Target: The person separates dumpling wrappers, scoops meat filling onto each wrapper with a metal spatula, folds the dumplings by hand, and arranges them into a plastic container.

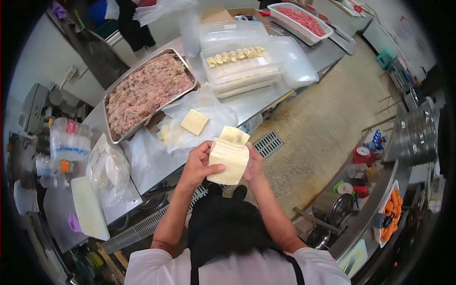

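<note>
Matt wrappers, shiny metal tray

1. My stack of wrappers is pale yellow and squarish, its thin layers fanned in ridges.
2. It sits between my left hand and right hand.
3. One wrapper juts past its far edge, askew.

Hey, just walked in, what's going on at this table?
A person's left hand and right hand hold a stack of square dough sheets. More sheets lie on plastic just ahead. A tray of minced meat stands at left, plastic boxes beyond, one showing a row of folded dumplings.
</note>
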A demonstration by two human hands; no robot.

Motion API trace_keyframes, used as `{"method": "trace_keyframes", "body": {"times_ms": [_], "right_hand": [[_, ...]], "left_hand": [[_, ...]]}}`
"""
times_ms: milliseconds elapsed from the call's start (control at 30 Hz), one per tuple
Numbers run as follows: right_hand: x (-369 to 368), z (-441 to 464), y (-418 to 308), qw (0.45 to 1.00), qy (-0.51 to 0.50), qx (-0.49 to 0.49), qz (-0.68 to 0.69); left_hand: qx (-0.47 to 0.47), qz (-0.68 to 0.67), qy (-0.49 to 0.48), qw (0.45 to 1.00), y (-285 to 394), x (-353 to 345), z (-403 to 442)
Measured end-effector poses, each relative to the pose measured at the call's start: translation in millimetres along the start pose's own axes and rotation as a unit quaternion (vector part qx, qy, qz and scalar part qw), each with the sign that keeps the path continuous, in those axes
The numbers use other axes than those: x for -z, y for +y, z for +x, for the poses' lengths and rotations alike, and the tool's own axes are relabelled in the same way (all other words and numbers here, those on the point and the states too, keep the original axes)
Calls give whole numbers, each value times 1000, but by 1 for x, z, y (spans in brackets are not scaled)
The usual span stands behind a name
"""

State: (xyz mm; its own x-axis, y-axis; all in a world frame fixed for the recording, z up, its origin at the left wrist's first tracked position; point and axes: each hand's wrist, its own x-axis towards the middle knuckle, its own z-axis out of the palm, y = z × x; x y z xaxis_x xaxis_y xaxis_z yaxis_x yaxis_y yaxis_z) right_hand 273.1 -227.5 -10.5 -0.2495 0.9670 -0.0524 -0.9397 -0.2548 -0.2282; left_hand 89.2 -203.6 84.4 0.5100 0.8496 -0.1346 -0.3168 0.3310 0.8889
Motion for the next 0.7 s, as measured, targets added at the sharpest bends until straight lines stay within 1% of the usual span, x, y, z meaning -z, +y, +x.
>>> {"method": "trace_keyframes", "body": {"times_ms": [67,100,133,200,233,300,333,400,433,500,533,567,600,667,700], "right_hand": [[-18,9,2,985,56,55,-156],[-11,12,1,987,82,24,-139],[-7,14,2,989,68,10,-134],[-8,17,9,987,76,-20,-141],[-14,17,15,987,72,-29,-139],[-27,19,25,988,41,-66,-136],[-28,20,31,987,37,-74,-136],[-27,20,42,977,60,-55,-196],[-23,22,44,973,77,-50,-213],[-14,23,46,972,92,-45,-213],[-9,20,49,970,111,-40,-211],[-4,18,49,971,140,-42,-191],[3,18,48,970,136,-46,-195],[23,16,46,990,118,-43,-62],[37,13,46,988,134,-28,-69]], "left_hand": [[-38,-27,21,999,15,14,-18],[-44,-43,35,998,24,20,-26],[-34,-71,27,996,34,26,-32],[-15,-131,-6,991,49,29,-37],[-19,-130,4,991,46,34,-38],[-51,-82,29,995,23,47,-28],[-58,-32,30,997,11,54,-23],[2,-31,56,998,-8,63,-20],[1,-31,57,998,-15,66,-19],[19,67,115,991,-29,70,-16],[17,65,117,991,-42,68,-15],[-42,232,137,962,-56,64,-15],[-100,392,156,901,-67,55,-15],[-211,485,96,844,-84,27,-19],[-193,476,40,857,-66,9,-20]]}}
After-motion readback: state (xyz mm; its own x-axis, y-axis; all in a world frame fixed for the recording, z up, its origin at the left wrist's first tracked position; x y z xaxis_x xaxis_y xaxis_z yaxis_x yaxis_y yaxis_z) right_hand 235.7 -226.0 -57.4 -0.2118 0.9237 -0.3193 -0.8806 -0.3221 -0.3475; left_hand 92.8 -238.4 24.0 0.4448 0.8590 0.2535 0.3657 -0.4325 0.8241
